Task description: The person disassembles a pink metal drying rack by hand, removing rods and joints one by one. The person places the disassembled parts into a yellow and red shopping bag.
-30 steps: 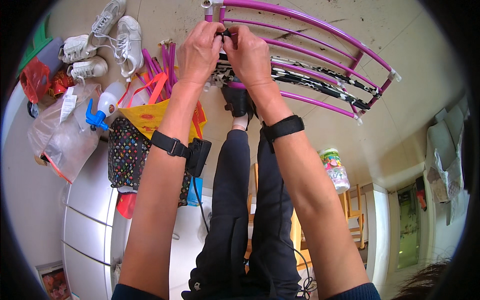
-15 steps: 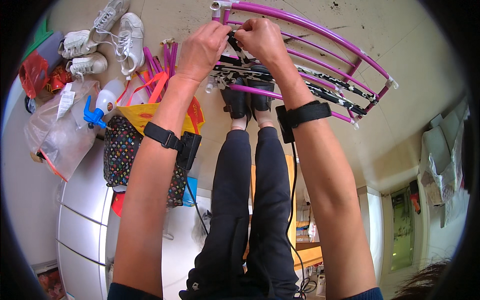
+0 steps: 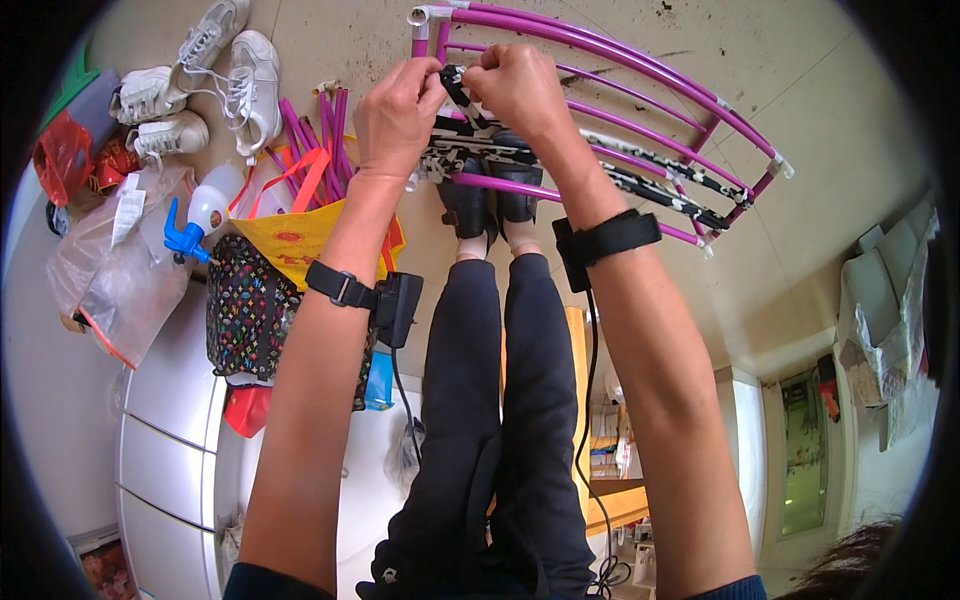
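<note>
A curved rack of purple tubes (image 3: 600,42) with white corner joints lies on the floor by my feet. Black-and-white patterned fabric (image 3: 462,95) is wrapped over its nearer bars, and one narrow end rises between my hands. My right hand (image 3: 518,92) pinches this end from the right, fingertips curled inward. On the other side my left hand (image 3: 398,118) is closed, its thumb and forefinger at the fabric's tip; exactly how much they grip is partly hidden. Both hands are over the rack's near left part.
White sneakers (image 3: 253,90) lie at the far left. Beside them stand a yellow bag (image 3: 290,245) with loose purple tubes (image 3: 335,130), a spray bottle (image 3: 208,208) and a dark patterned bag (image 3: 240,310). A cable (image 3: 590,400) trails from my right wrist strap (image 3: 615,232). My black shoes (image 3: 467,208) touch or adjoin the rack.
My left hand has shifted left and slightly down, so the gap between my hands is wider. The fabric end leans further left. The view has moved a little.
</note>
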Demonstrator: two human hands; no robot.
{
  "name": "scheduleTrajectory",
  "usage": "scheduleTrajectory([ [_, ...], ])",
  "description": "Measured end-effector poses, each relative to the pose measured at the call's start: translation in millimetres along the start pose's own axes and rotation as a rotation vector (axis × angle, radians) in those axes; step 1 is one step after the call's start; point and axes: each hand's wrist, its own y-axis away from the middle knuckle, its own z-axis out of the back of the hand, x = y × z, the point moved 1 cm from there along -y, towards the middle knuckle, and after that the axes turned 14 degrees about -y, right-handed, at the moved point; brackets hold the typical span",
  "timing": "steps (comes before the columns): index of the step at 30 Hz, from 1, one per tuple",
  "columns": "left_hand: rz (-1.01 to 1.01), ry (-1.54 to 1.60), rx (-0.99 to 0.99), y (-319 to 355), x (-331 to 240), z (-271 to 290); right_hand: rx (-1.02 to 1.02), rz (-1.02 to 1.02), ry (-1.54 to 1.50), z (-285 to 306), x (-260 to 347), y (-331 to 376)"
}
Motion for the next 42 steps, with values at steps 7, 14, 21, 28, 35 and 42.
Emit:
scheduleTrajectory([
  [7,-0.448,-0.057,0.071,-14.6,4.5,12.1,0.07,-0.235,-0.265,-1.3,-2.4,-1.7],
  [14,-0.492,-0.237,0.117,-19.6,9.7,7.0,0.114,-0.36,-0.367,-1.8,3.1,-2.0],
  [21,0.022,0.036,0.086,-7.6,8.0,5.4,0.04,-0.229,-0.204,6.1,0.5,2.4],
  [28,-0.409,-0.01,0.056,-9.3,7.6,10.8,0.082,-0.279,-0.349,1.6,-7.4,3.9],
  [35,0.518,0.866,-0.012,1.1,7.1,7.0,-0.062,0.148,-0.097,-6.6,-10.5,54.3],
  [42,0.513,0.497,0.362,22.1,-2.9,2.3,0.059,-0.127,-0.246,-22.9,-22.1,71.4],
])
